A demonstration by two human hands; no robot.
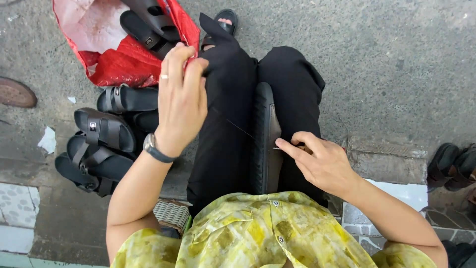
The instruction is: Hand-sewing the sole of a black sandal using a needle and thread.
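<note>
A black sandal is held upright on edge between the knees, its ribbed sole turned to 9 o'clock, and a stitch is judged to be in mid-pull: a thin thread is seen stretched taut from the sandal's edge up toward 10 o'clock, where its end is pinched between the closed fingertips of the left hand. The right hand is pressed against the sandal's side at 3 o'clock, fingers closed on a small tool, possibly a needle or awl, only partly seen. How much of the seam is already sewn cannot be judged, since the stitched edge is turned away and covered by the fingers. A pile of sandals is left on the pavement at 9 o'clock, and more are held in a red bag at 11 o'clock; whether these are finished or waiting cannot be told. Another pair is cut off at the right edge. A woven object below the left forearm is mostly hidden.
</note>
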